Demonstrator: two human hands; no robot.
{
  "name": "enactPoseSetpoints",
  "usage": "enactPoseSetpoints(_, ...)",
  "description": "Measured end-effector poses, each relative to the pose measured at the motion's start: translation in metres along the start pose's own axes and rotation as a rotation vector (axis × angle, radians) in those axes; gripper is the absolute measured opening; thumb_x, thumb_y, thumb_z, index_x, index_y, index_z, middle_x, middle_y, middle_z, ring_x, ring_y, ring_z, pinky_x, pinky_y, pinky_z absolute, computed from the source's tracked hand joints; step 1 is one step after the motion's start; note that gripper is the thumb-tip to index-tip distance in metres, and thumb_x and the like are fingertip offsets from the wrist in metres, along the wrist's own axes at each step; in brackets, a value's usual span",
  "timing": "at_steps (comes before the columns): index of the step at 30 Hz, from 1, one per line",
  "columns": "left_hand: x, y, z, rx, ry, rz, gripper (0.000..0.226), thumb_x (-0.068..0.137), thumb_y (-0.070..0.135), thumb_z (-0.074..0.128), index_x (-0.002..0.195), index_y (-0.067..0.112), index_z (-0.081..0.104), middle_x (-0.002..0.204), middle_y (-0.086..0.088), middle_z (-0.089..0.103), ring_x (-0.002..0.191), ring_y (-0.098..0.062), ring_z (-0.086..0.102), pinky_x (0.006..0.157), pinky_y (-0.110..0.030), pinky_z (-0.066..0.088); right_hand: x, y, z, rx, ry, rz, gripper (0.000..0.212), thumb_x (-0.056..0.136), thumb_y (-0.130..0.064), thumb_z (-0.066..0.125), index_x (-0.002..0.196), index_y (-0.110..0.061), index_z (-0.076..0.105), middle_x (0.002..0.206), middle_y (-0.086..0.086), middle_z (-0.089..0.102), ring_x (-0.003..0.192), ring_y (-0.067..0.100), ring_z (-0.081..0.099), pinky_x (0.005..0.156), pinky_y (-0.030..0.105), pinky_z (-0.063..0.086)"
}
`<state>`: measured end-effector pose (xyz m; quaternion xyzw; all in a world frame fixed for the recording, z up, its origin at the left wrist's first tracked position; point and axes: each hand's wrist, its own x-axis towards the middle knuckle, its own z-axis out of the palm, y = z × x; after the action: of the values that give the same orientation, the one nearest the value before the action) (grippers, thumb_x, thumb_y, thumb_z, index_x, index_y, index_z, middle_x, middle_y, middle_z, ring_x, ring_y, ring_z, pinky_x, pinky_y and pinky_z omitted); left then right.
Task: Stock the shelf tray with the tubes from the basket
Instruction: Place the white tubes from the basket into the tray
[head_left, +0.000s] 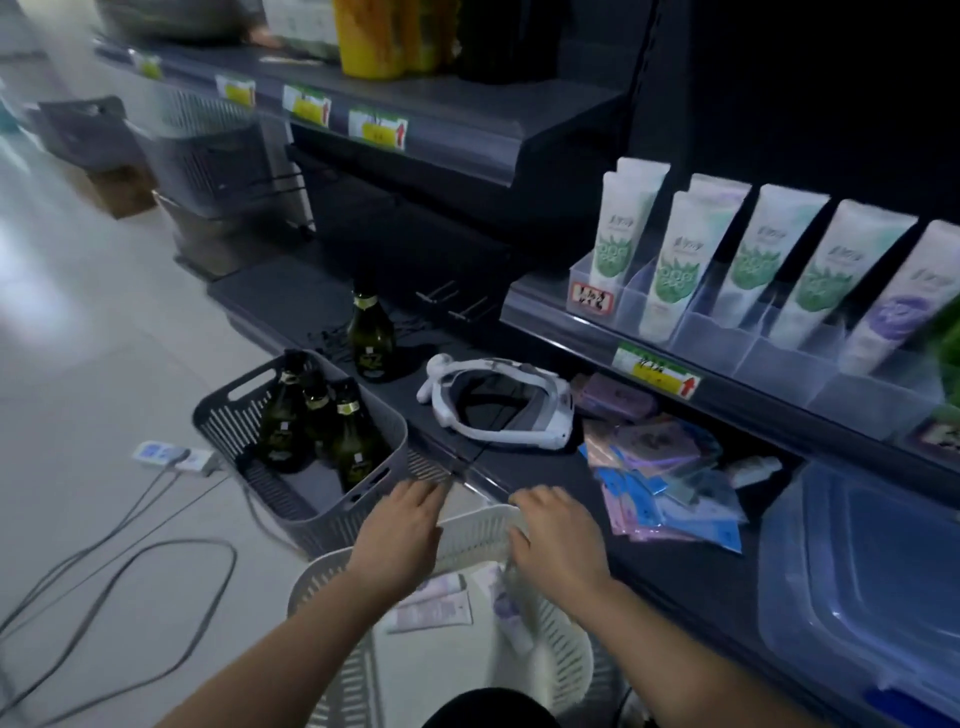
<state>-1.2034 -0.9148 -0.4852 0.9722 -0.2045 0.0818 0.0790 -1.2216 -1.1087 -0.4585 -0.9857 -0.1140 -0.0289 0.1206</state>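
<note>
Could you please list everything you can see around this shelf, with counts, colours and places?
shelf tray: one, clear, at the right
shelved tubes: five in front, four green-printed, one purple-printed, upright in the tray; more behind
white basket: one, white, bottom centre
basket tubes: a few, pale pink and purple, lying in the white basket
grey basket: one, grey, left of the white basket
bottles: four, dark green; three in the grey basket, one on the low shelf
headset: one, white, low shelf
packets: a pile, blue and pink, low shelf
lidded box: one, clear bluish, far right
power strip: one, white, floor
left hand: one, gripping the white basket's far rim
right hand: one, gripping the same rim
</note>
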Motion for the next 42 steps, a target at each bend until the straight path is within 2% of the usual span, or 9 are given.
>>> enactPoseSetpoints(9,-0.057,-0.038,0.117,-0.01,-0.298,-0.129,0.05,0.035,0.029,0.088,0.081,0.02,0.071,0.075,0.005,0.066,0.067,-0.016,0.065,0.054,-0.019,0.053,-0.005,0.013,0.094,-0.014,-0.354,0.131,0.033,0.093,-0.034,0.047,0.122,-0.021,0.051,0.128,0.001,0.054,0.121,0.021,0.048,0.097,0.031,0.037)
enactPoseSetpoints(15,-0.07,-0.044,0.183,0.01,-0.4,-0.115,0.044,0.028,0.021,0.087,0.067,0.018,0.066,0.066,0.003,0.062,0.062,-0.019,0.062,0.051,-0.023,0.051,0.0,0.03,0.147,-0.059,-0.53,0.179,0.033,0.094,-0.033,0.048,0.123,-0.017,0.05,0.126,0.007,0.055,0.119,0.025,0.049,0.097,0.032,0.039)
enactPoseSetpoints(20,-0.078,-0.048,0.236,0.017,-0.454,-0.091,0.045,0.033,0.009,0.082,0.076,0.009,0.07,0.074,-0.005,0.065,0.064,-0.024,0.064,0.051,-0.029,0.053,0.004,0.043,0.195,-0.039,-0.637,0.261,0.033,0.093,-0.034,0.053,0.121,-0.016,0.051,0.122,0.008,0.057,0.115,0.026,0.051,0.094,0.033,0.042)
enactPoseSetpoints(23,-0.075,-0.049,0.253,0.037,-0.405,-0.045,0.03,0.052,0.01,0.063,0.081,0.005,0.074,0.079,-0.009,0.069,0.066,-0.025,0.066,0.049,-0.03,0.054,0.005,0.048,0.223,-0.006,-0.678,0.322,0.037,0.092,-0.036,0.054,0.124,-0.016,0.05,0.123,0.007,0.056,0.115,0.025,0.052,0.095,0.034,0.043)
enactPoseSetpoints(26,-0.077,-0.051,0.271,0.039,-0.406,-0.016,0.046,0.068,0.013,0.034,0.091,0.009,0.073,0.088,-0.007,0.069,0.073,-0.024,0.066,0.054,-0.03,0.053,0.008,0.053,0.249,0.04,-0.674,0.418,0.039,0.09,-0.035,0.057,0.124,-0.016,0.05,0.124,0.007,0.054,0.116,0.025,0.051,0.096,0.034,0.044)
enactPoseSetpoints(31,-0.076,-0.051,0.288,0.101,-0.438,-0.067,0.051,0.072,0.015,0.033,0.107,0.01,0.07,0.098,-0.01,0.067,0.084,-0.027,0.06,0.057,-0.036,0.051,0.018,0.062,0.282,0.09,-0.647,0.558,0.04,0.092,-0.032,0.055,0.125,-0.011,0.045,0.129,0.008,0.051,0.118,0.026,0.051,0.095,0.035,0.044)
enactPoseSetpoints(37,-0.067,-0.045,0.292,0.092,-0.48,-0.066,0.037,0.069,0.021,0.041,0.087,0.018,0.074,0.073,0.0,0.067,0.055,-0.02,0.063,0.043,-0.029,0.048,0.02,0.061,0.302,0.039,-0.655,0.597,0.038,0.089,-0.026,0.061,0.121,-0.013,0.044,0.128,0.006,0.048,0.116,0.024,0.054,0.089,0.034,0.047)
enactPoseSetpoints(39,-0.064,-0.042,0.286,0.045,-0.553,-0.162,0.027,0.072,0.021,0.059,0.096,0.018,0.07,0.082,-0.001,0.068,0.064,-0.022,0.066,0.048,-0.032,0.051,0.017,0.059,0.303,0.044,-0.672,0.637,0.043,0.082,-0.028,0.069,0.117,-0.014,0.049,0.124,0.005,0.051,0.113,0.024,0.055,0.085,0.034,0.049)
enactPoseSetpoints(42,-0.061,-0.045,0.279,-0.126,-0.738,-0.343,0.046,0.086,0.02,0.051,0.132,0.02,0.044,0.123,-0.004,0.056,0.106,-0.027,0.06,0.081,-0.036,0.049,0.01,0.055,0.299,0.143,-0.645,0.653,0.039,0.076,-0.034,0.069,0.107,-0.016,0.055,0.114,0.002,0.053,0.108,0.023,0.054,0.082,0.035,0.05)
